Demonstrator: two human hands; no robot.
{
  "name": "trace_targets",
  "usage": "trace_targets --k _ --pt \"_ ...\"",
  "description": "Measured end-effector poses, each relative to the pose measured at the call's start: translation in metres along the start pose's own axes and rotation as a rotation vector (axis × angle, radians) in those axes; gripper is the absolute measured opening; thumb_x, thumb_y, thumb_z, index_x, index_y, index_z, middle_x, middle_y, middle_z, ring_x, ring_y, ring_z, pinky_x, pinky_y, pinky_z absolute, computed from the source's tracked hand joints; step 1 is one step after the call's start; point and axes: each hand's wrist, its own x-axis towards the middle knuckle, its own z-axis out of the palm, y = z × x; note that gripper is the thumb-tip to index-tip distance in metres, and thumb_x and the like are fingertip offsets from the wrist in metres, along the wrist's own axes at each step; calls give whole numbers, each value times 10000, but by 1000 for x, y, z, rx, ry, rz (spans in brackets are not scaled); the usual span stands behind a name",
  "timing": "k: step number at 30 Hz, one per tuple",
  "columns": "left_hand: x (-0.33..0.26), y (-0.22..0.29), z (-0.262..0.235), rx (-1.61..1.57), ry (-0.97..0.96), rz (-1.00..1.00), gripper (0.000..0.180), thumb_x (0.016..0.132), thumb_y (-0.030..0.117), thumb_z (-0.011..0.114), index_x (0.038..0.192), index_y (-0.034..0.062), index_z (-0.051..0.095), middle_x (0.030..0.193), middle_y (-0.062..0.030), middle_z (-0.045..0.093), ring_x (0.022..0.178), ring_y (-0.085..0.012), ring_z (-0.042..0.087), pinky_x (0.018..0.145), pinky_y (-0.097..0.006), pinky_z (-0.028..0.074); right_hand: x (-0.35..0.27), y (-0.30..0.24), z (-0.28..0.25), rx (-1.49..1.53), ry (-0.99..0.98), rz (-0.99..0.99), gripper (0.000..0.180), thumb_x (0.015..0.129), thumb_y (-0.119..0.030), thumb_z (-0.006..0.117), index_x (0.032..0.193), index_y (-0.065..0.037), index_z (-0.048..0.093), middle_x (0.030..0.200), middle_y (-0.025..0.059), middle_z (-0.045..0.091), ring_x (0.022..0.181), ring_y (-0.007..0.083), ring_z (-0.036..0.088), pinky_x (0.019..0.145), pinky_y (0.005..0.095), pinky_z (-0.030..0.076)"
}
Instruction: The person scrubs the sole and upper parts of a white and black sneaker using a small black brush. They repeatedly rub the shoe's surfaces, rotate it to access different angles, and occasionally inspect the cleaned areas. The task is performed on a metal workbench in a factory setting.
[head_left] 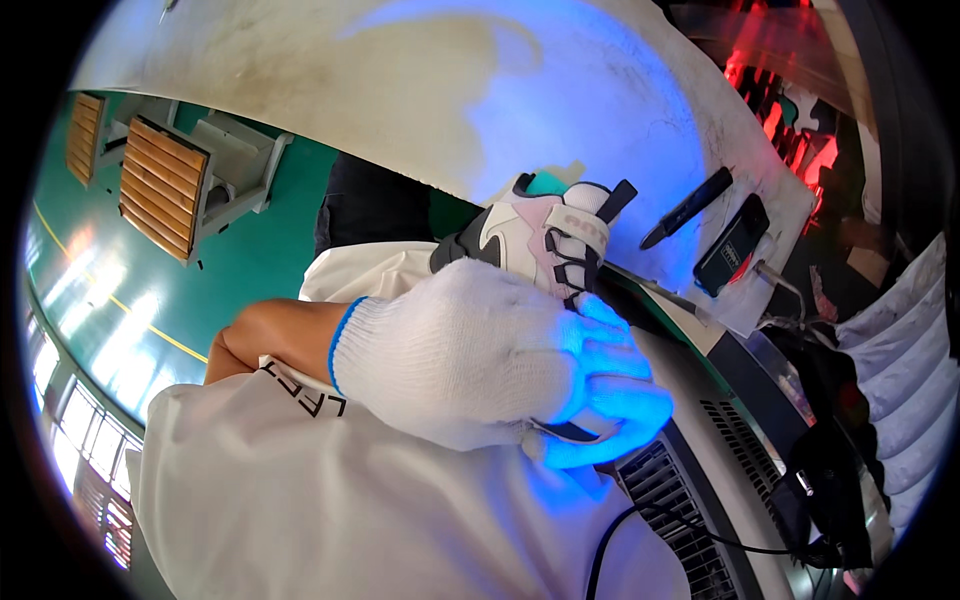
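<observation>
My left hand [480, 350], in a white knit glove with a blue cuff, fills the middle of the view. It is closed over the lower part of a white, pink and black sneaker [545, 232], which sticks out above the knuckles with its black strap up. Strong blue light falls on the gloved fingertips [615, 400], and a dark strip shows between them. My bare forearm and white sleeve come in from the lower left. My right hand is not in view.
A white worktable [400, 90] lit blue lies behind the sneaker. On it are a black pen [690, 207], a black flat device [732, 245] and a thin metal tool [660, 292]. A vented grey housing [680, 510] with a black cable [610, 550] sits lower right. Green floor [260, 250] is at left.
</observation>
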Motion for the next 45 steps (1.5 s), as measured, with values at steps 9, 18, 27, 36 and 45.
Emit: trace_targets --k 9,18,27,36,45 --pt "-3 20 7 20 -10 -231 447 636 266 1017 847 91 664 873 -86 640 779 -340 660 664 -451 523 -12 0 -9 49 76 -71 381 940 -237 796 1168 26 640 1128 248 738 981 380 759 961 625 607" --pt "-8 8 11 -79 -46 -257 422 634 147 977 805 73 599 857 -91 626 752 -315 648 677 -399 542 -32 -4 -19 100 101 -32 367 858 -154 856 1114 3 645 1104 220 734 982 367 750 961 619 600" --pt "1 9 9 -109 -54 -162 464 689 240 1012 853 88 605 847 -93 638 702 -288 657 637 -394 551 -34 -21 -29 9 17 85 333 735 -51 893 1034 -5 754 1106 168 783 1128 355 748 1096 613 578" --pt "-10 -19 -18 -193 -48 -29 401 792 147 948 1027 98 627 1086 -86 677 900 -266 680 827 -418 581 22 -51 -15 -124 -74 282 615 735 -118 1028 1260 45 751 1277 235 762 1215 449 747 1163 631 543" --pt "-77 -68 -16 216 254 -322 640 593 325 1011 1063 97 641 1037 -104 664 928 -350 661 776 -440 571 46 -64 -12 -336 -213 303 561 803 -96 1010 1316 -59 787 1374 286 702 1311 524 702 1118 673 585"
